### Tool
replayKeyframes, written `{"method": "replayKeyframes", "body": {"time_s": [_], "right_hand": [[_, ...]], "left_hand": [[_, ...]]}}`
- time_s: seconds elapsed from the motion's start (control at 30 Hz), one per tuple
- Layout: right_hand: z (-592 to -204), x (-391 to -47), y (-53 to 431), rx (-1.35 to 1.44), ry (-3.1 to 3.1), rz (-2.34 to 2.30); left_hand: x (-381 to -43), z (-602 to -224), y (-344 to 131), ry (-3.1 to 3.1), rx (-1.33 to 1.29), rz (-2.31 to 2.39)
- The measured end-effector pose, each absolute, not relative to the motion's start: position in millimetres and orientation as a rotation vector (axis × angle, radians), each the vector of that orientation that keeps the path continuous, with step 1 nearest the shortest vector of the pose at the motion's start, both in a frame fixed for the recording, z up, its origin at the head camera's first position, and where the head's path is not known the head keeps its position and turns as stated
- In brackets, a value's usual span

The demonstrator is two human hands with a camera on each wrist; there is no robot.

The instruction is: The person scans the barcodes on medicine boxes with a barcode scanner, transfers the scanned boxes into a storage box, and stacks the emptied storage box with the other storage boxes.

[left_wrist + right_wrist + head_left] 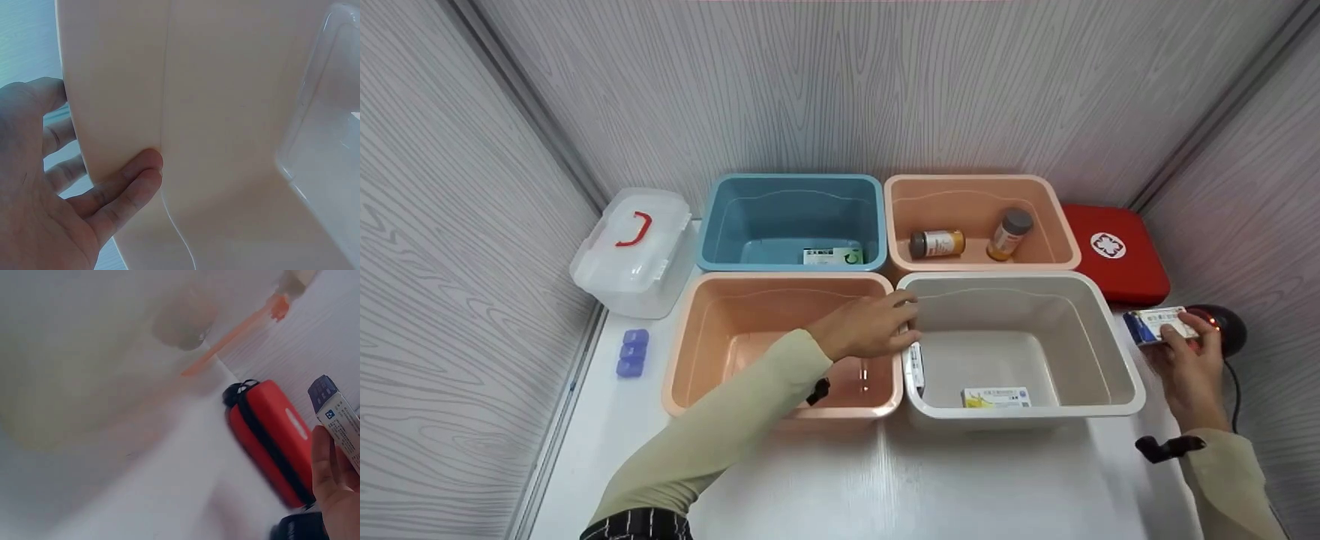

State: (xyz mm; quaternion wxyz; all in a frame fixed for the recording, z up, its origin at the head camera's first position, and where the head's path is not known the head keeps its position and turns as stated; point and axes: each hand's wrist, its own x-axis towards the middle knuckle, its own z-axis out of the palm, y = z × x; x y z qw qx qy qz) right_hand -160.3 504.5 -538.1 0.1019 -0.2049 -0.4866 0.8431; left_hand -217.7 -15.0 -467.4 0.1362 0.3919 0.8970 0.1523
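Note:
At the right side in the head view, my right hand [1189, 367] pinches a white-and-blue medicine box [1159, 324] beside a black-and-red device with a cord [1228, 330]. The right wrist view shows this box [340, 424] between thumb and fingers. My left hand [870, 326] rests over the rim where the front peach bin [787, 412] meets the white bin [1027, 414]. In the left wrist view, two fairly straight fingers [126, 191] touch the bin's inner wall, the others beyond its rim. Just below that hand, a narrow white box [915, 369] leans in the white bin.
Another medicine box [996, 397] lies in the white bin. Behind stand a blue bin [791, 184] holding a green-and-white box [832, 256] and a peach bin [971, 184] with two bottles. A red case [1121, 262] sits right; a clear lidded box [634, 247] and purple pill case [632, 352] left.

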Motion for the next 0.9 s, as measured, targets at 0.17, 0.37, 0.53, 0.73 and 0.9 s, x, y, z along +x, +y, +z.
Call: {"method": "replayKeyframes", "body": {"time_s": [0.17, 0.37, 0.53, 0.73, 0.9], "right_hand": [[-506.0, -174.6, 506.1, -0.454, -1.49, 2.521], [-455.8, -201.4, 500.2, -0.263, -1.528, 2.549], [-426.0, -229.1, 470.4, -0.079, -1.726, 2.466], [-415.9, -261.9, 416.2, -0.027, -2.029, 2.321], [-415.6, -285.5, 362.7, -0.01, -2.207, 2.313]], "left_hand": [[-217.8, -468.2, -14.3, 2.601, 1.134, 0.432], [-218.0, -467.5, -14.1, 2.607, 1.146, 0.424], [-217.6, -466.2, -15.6, 2.605, 1.113, 0.431], [-217.4, -466.0, -14.0, 2.598, 1.109, 0.435], [-217.2, -466.2, -14.9, 2.608, 1.112, 0.438]]}}
